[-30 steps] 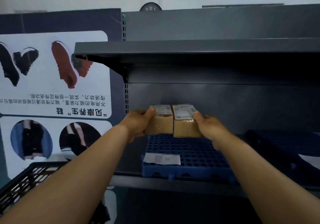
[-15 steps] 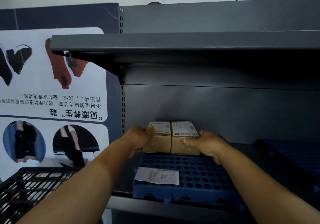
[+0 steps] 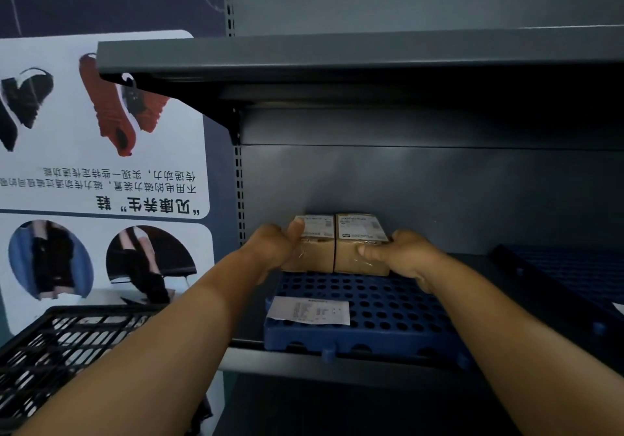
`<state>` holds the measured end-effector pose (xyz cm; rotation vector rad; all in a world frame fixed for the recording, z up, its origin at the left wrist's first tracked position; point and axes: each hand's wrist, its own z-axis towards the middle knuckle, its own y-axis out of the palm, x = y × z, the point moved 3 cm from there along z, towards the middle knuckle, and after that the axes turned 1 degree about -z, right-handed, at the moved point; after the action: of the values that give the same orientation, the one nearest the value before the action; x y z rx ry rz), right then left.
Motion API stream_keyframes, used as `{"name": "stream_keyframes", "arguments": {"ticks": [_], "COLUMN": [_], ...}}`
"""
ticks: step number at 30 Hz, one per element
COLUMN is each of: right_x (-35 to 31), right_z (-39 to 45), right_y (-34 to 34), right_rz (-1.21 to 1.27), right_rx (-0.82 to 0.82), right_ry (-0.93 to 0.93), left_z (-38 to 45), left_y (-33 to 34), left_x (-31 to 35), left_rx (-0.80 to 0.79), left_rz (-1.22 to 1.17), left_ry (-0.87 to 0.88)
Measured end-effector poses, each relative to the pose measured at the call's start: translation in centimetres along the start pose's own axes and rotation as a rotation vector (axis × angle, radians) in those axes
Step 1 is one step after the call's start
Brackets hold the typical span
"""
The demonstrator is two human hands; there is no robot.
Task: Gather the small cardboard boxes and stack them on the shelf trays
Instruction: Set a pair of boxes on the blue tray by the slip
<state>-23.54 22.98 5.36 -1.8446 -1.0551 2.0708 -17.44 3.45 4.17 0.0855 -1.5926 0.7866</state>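
Two small brown cardboard boxes with white labels sit side by side at the back of a blue perforated tray point(image 3: 388, 314) on the grey shelf. My left hand point(image 3: 270, 250) grips the outer side of the left box point(image 3: 315, 250), thumb over its top edge. My right hand point(image 3: 401, 256) grips the right box point(image 3: 358, 253), thumb across its front face. Both boxes' lower edges meet the tray surface. The two boxes touch each other.
A white paper slip point(image 3: 309, 310) lies on the tray's front left. A second dark blue tray point(image 3: 574, 277) lies to the right on the same shelf. A black wire basket point(image 3: 60, 344) stands at lower left. An upper grey shelf point(image 3: 337, 54) overhangs. A shoe poster point(image 3: 101, 152) covers the left wall.
Both hands have brought the pair of boxes down from above the tray onto its back edge. My right thumb has moved across the front of the right box.
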Motion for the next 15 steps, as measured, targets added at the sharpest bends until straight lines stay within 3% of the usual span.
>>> {"name": "stream_keyframes", "arguments": {"ticks": [6,15], "right_x": [0.5,2.2], "right_z": [-2.4,-15.0], "right_y": [-0.4,-1.6], "right_rz": [0.006,-0.141], "right_rx": [0.105,0.359], "right_ry": [-0.024,0.027], "left_z": [-3.6,-14.2], "left_y": [-0.2,3.8], "left_x": [2.1,3.7], "left_rx": [0.116,-0.126], "left_rz": [0.202,0.332], "left_ry": [0.214,0.561]}}
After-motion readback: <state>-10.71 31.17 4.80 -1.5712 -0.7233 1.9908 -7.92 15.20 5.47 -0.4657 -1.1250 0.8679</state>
